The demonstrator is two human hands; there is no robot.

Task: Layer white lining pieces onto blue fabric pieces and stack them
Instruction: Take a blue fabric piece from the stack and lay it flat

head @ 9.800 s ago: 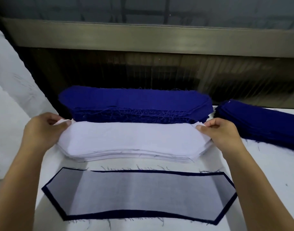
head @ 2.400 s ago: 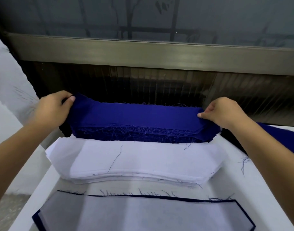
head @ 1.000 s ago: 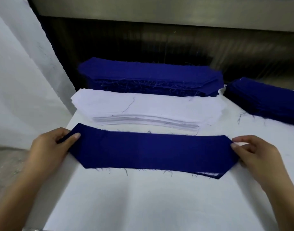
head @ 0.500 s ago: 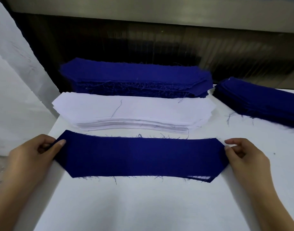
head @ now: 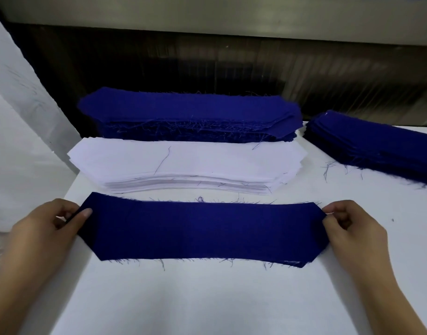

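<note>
**Blue fabric piece.** Long, with pointed ends, it lies flat on the white bench, stretched crosswise between the two hands.

**Left hand.** The grip is closed on the piece's left tip, thumb on top and fingers curled beneath.

**Right hand.** The grip is closed on the right tip, pinched between thumb and forefinger.

**Edges.** Frayed threads fringe both long edges of the piece. At its lower right corner a thin pale sliver shows under the blue cloth. It may be a white layer beneath, but the view is too poor to be sure.

**Stacks.** Just behind the piece, and apart from it, sits the stack of white lining pieces. These have the same shape, and a dark loose thread lies across the top. Close behind that stands a thicker stack of blue pieces. A second blue stack lies at the right, angled away, with stray threads on the bench beside it.

**Background.** A dark ribbed wall backs the bench.
</note>
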